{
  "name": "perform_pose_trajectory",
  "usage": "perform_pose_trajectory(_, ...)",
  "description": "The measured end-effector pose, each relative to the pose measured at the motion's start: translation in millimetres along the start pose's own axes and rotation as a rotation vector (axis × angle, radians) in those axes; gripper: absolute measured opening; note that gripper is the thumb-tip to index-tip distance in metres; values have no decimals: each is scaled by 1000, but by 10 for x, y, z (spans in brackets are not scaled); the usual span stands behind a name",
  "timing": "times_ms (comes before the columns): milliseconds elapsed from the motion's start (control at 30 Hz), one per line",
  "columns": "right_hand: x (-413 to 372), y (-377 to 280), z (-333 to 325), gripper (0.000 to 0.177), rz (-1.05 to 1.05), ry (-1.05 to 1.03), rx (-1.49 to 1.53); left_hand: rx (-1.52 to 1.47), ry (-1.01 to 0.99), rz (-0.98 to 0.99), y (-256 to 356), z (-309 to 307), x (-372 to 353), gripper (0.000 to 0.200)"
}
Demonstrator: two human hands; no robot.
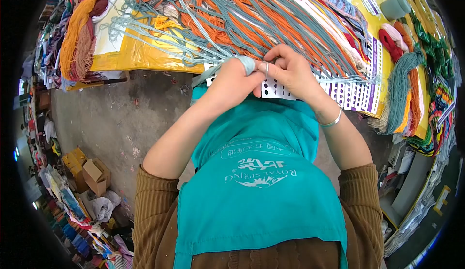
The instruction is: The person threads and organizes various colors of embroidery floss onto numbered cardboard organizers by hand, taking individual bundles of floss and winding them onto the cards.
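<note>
My left hand (236,82) is closed, with a bundle of pale blue thread (246,64) looped over its fingers. Its fingertips meet those of my right hand (290,70), whose thumb and index finger are pinched together; what lies between them is too small to tell. Right under both hands, at the table's front edge, is a white card with rows of punched holes (278,90). Grey-blue threads (193,51) run from the left hand back over the table. Long orange threads (213,17) lie among them, just beyond my fingers.
Yellow-covered table (140,58) spans the front. Orange and brown skeins (77,31) hang at left; a teal skein (404,85) hangs at right. A grey-green cylindrical object (395,8) stands at back right. Cardboard boxes (97,174) sit on the floor at left.
</note>
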State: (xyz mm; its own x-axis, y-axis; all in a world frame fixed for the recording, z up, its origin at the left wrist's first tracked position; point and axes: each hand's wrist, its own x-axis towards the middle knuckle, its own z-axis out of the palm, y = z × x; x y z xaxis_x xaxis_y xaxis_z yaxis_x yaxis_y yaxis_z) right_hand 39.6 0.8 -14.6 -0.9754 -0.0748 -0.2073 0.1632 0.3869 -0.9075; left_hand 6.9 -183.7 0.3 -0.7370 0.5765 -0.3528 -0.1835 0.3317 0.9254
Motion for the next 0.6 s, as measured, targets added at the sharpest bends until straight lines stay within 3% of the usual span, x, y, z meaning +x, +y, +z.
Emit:
perform_pose_trajectory(133,1,22,-72,41,25,-102,159,513,34,204,4,-4,84,15)
perform_pose_trajectory(233,6,-15,-33,42,53,-41,67,-61,-10,67,-87,7,152,11)
perform_pose_trajectory(333,-16,-26,-53,41,48,-68,-68,-927,-243,-306,-61,-410,-15,12)
perform_pose_trajectory(400,-53,-140,-66,36,37,-70,-164,-995,-129,-366,-15,-738,-188,16)
perform_pose_trajectory(533,-52,-183,-49,39,12,-102,-243,-974,179,-185,81,-1903,-299,20)
perform_pose_trajectory(600,-52,-190,-52,40,5,-108,-267,-1083,16,-47,150,-2470,-142,19)
